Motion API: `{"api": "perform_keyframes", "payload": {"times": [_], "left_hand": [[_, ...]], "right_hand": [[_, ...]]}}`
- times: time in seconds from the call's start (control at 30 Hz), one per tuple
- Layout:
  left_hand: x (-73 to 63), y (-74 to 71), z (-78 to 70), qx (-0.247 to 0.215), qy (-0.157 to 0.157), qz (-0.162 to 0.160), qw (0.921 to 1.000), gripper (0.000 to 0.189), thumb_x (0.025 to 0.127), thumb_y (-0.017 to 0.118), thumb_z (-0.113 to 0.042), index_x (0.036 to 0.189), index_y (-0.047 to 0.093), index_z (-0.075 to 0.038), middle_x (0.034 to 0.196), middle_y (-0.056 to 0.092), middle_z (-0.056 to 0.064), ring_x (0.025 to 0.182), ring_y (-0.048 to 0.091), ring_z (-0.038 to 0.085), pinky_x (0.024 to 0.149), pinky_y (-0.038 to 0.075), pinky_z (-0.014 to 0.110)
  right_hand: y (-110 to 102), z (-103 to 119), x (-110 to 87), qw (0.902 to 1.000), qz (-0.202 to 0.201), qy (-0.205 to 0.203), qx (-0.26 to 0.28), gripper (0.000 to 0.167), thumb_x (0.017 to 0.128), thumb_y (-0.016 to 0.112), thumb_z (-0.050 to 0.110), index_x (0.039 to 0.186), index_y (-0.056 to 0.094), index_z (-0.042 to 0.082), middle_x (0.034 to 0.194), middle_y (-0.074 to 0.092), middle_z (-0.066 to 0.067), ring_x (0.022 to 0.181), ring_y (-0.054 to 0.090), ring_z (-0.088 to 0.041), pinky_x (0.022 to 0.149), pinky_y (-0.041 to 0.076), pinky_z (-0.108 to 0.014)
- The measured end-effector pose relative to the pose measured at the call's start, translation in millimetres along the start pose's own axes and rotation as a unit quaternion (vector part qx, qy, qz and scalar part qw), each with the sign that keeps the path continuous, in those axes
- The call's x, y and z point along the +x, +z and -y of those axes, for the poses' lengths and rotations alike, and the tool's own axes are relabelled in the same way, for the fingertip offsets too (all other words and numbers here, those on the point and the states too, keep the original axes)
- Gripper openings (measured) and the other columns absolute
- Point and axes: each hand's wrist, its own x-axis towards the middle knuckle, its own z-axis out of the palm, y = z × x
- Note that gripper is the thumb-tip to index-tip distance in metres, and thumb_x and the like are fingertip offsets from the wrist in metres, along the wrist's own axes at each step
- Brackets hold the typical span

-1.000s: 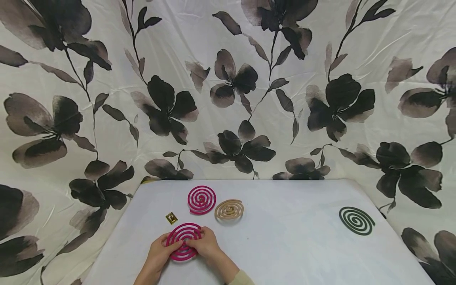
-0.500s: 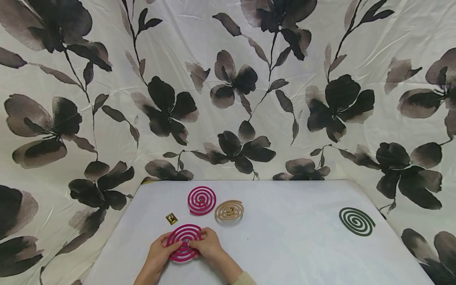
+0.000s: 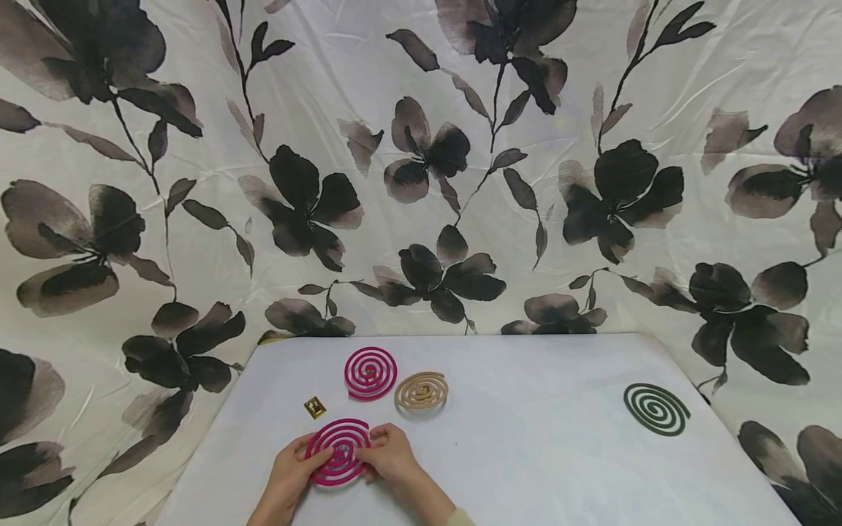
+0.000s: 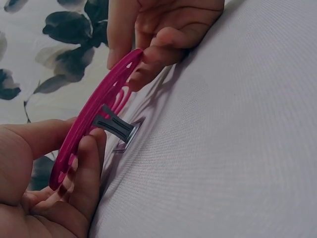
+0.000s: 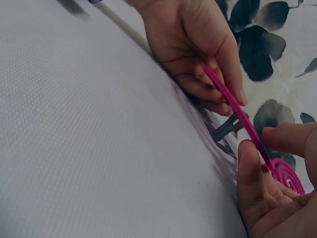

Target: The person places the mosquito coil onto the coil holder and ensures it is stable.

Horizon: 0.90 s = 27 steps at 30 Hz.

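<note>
My left hand [image 3: 288, 471] pinches the left side of a pink mosquito coil [image 3: 329, 478], thumb on its upper face and fingers beneath. The right hand [image 3: 396, 459] has the coil's right edge loosely between thumb and fingers. In the left wrist view the coil [image 4: 94, 106] is tilted above the table. A grey coil stand [image 4: 115, 127] with a frame-like base sits at its underside near the middle; whether it is fixed there I cannot tell. Beyond the left hand lies a small gold stand [image 3: 315, 408].
Another pink coil [image 3: 370, 374] and a tan coil [image 3: 422, 391] lie behind the hands on the white table [image 3: 526, 453]. A dark green coil [image 3: 656, 410] is far to the right. Floral cloth [image 3: 427, 204] hangs behind the table.
The right hand has shifted slightly right, its thumb drawing away from the coil's centre towards its edge. The left hand keeps its hold. The head view has shifted a little.
</note>
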Motion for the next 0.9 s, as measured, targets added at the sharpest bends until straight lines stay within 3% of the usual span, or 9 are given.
{"api": "perform_keyframes", "payload": {"times": [0.2, 0.4, 0.67, 0.9], "left_hand": [[-1.1, 0.5, 1.9, 0.001, 0.008, 0.001, 1.0, 0.078, 0.078, 0.083, -0.032, 0.133, 0.046, 0.01, 0.121, 0.06, 0.027, 0.105, 0.061, 0.024, 0.08, 0.052, 0.026], [-2.0, 1.3, 0.7, -0.012, 0.015, -0.002, 0.9998, 0.074, 0.079, 0.083, -0.027, 0.131, 0.047, 0.012, 0.11, 0.066, 0.022, 0.091, 0.063, 0.013, 0.07, 0.051, 0.019], [-2.1, 1.3, 1.1, -0.014, 0.002, -0.009, 0.9999, 0.079, 0.078, 0.083, -0.028, 0.132, 0.045, 0.013, 0.112, 0.063, 0.025, 0.088, 0.063, 0.012, 0.07, 0.053, 0.02], [-3.2, 3.0, 0.6, -0.027, 0.004, -0.007, 0.9996, 0.076, 0.081, 0.081, -0.024, 0.134, 0.042, 0.014, 0.105, 0.066, 0.02, 0.083, 0.062, 0.009, 0.067, 0.053, 0.02]], "right_hand": [[-8, -1, -4.7, 0.9997, 0.014, -0.008, 0.016, 0.033, 0.079, 0.074, -0.004, 0.104, 0.054, -0.003, 0.075, 0.063, -0.006, 0.046, 0.056, -0.01, 0.043, 0.05, -0.022], [-17, 1, -9.3, 0.9994, 0.02, -0.025, 0.012, 0.028, 0.08, 0.073, -0.003, 0.102, 0.056, -0.003, 0.073, 0.063, -0.003, 0.048, 0.055, -0.01, 0.044, 0.05, -0.022], [-36, -1, -16.2, 0.9991, 0.027, -0.03, -0.009, 0.027, 0.08, 0.073, 0.0, 0.102, 0.059, -0.003, 0.07, 0.061, -0.002, 0.048, 0.055, -0.01, 0.045, 0.049, -0.022], [-58, 0, -24.3, 0.9991, 0.027, -0.027, -0.02, 0.025, 0.082, 0.074, 0.004, 0.103, 0.06, -0.002, 0.071, 0.063, -0.003, 0.052, 0.059, -0.013, 0.047, 0.053, -0.027]]}}
